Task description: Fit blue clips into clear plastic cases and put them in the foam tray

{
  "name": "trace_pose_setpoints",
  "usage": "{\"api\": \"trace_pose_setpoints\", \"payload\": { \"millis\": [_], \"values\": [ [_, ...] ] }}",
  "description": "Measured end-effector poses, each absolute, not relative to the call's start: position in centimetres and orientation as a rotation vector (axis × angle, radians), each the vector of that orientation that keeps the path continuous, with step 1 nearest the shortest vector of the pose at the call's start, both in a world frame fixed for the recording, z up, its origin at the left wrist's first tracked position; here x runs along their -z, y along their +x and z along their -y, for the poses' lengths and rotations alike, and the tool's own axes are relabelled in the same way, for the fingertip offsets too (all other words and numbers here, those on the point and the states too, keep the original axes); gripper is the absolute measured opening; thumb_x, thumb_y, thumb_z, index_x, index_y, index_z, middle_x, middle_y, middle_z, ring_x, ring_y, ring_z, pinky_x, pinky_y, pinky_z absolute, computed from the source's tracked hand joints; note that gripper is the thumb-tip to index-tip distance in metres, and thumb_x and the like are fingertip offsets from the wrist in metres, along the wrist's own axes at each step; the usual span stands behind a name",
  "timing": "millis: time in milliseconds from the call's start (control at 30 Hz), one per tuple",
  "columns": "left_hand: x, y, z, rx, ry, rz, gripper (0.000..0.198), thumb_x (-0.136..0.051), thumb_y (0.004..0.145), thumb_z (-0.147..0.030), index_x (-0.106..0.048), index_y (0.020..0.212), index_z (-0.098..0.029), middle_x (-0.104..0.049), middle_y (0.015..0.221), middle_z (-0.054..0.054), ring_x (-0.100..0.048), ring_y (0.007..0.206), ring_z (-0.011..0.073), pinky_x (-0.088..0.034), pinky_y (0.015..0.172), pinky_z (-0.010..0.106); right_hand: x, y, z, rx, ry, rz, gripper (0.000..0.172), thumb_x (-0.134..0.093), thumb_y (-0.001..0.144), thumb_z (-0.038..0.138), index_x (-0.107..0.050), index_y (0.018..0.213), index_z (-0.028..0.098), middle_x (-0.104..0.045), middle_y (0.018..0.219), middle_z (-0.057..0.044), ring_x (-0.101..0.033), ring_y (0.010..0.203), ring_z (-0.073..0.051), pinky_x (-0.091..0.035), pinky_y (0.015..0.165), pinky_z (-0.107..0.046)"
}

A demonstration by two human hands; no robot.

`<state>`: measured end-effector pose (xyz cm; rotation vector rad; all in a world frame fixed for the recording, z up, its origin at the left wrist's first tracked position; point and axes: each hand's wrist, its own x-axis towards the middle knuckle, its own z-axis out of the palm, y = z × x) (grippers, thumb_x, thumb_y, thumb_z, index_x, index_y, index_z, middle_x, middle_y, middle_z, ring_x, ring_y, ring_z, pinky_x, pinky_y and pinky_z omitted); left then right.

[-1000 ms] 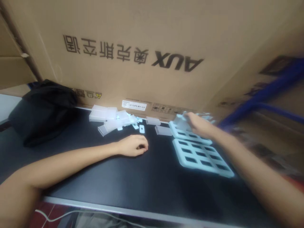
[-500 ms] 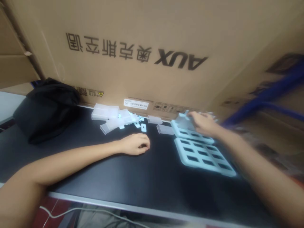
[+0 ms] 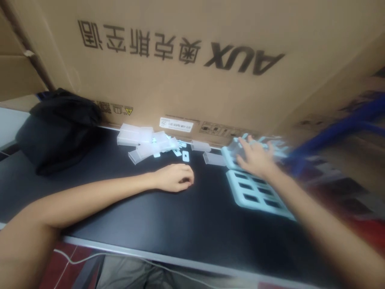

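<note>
My left hand rests on the black tabletop with its fingers curled in, and nothing shows inside them. Over the farther light-blue tray, my right hand has its fingers spread. They lie over or touch something translucent in that tray; blur hides the exact contact. Nearer to me lies a second light-blue tray with rectangular openings, partly covered by my right forearm. Beyond my left hand is a heap of clear plastic sleeves among small light-blue tags. Two more clear sleeves lie left of the trays.
A large cardboard box stands along the back edge of the table. At the left sits a black cloth bag. A blue metal bar slants past the right side. Below the front edge hangs a white cable.
My right hand's fingers have spread apart from a pinch at the far tray's edge, and the hand now lies flatter over it. My left hand has stayed put while the view shifted slightly.
</note>
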<state>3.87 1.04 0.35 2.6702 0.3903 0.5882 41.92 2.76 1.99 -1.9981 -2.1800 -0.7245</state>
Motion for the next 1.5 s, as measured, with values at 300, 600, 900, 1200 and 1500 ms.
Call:
{"api": "trace_pose_setpoints", "payload": {
  "millis": [300,600,900,1200,1500],
  "values": [
    [-0.3,3.8,-1.1,-0.560,2.684,-0.395,0.011,-0.060,0.095,-0.020,-0.070,0.096,-0.019,-0.070,0.110,0.006,-0.068,0.100,0.0173,-0.055,0.086,0.027,-2.0,39.6,-2.2,0.721,-2.033,2.095,0.074,-0.035,0.097,0.050,-0.034,0.162,0.013,-0.041,0.159,-0.031,-0.037,0.149,-0.045,-0.011,0.115,-0.079],
    [-0.3,3.8,-1.1,-0.558,2.757,-0.409,0.012,-0.059,0.096,-0.021,-0.070,0.097,-0.019,-0.070,0.110,0.007,-0.068,0.100,0.0176,-0.054,0.093,0.029,-2.5,39.2,-1.8,0.695,-2.000,2.149,0.080,-0.037,0.097,0.055,-0.030,0.163,0.012,-0.041,0.160,-0.031,-0.033,0.151,-0.045,-0.008,0.114,-0.081],
    [-0.8,3.7,-0.1,-0.524,2.943,-0.545,0.016,-0.053,0.099,-0.026,-0.068,0.100,-0.020,-0.069,0.110,0.008,-0.062,0.107,0.0220,-0.050,0.090,0.033,-3.0,39.9,-1.8,0.693,-1.991,2.205,0.078,-0.034,0.098,0.060,-0.036,0.160,0.013,-0.044,0.158,-0.030,-0.035,0.150,-0.043,-0.010,0.115,-0.080],
    [-0.3,3.8,-0.3,-0.639,3.050,-1.056,0.032,-0.052,0.098,-0.037,-0.068,0.112,-0.013,-0.067,0.126,0.017,-0.055,0.125,0.0338,-0.026,0.122,0.055,-5.6,38.1,0.7,0.923,-1.876,2.064,0.066,-0.038,0.100,0.055,-0.044,0.158,0.023,-0.025,0.170,-0.021,-0.023,0.154,-0.043,-0.011,0.121,-0.068],
    [-1.2,3.9,-0.1,-0.501,2.957,-1.009,0.040,-0.048,0.100,-0.032,-0.058,0.134,-0.014,-0.062,0.131,0.017,-0.056,0.121,0.0321,-0.049,0.101,0.047,-5.7,33.1,-1.5,0.701,-1.664,2.677,0.070,-0.054,0.086,0.058,-0.057,0.146,0.022,-0.067,0.135,-0.017,-0.038,0.141,-0.041,-0.010,0.116,-0.070]
  ]
}}
